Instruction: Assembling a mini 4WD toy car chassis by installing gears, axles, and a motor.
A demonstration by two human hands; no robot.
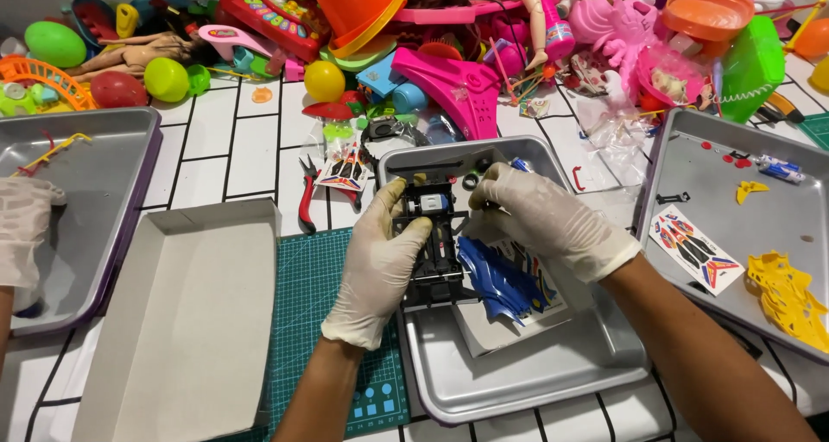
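Black toy car frame (433, 250) sits over the middle metal tray (518, 373), gripped by the closed left hand (380, 265); right hand (540, 213) pinches its far end, beside blue car shell (492, 282).

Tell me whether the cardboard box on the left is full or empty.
Empty. The box lies open, and only its bare grey inside shows; nothing sits in it.

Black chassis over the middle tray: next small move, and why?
Probably press the right hand fingertips down at the chassis's far end. The left hand already grips the black toy car chassis above the metal tray, and the right fingers sit at a part there. Whether that part is seated cannot be told.
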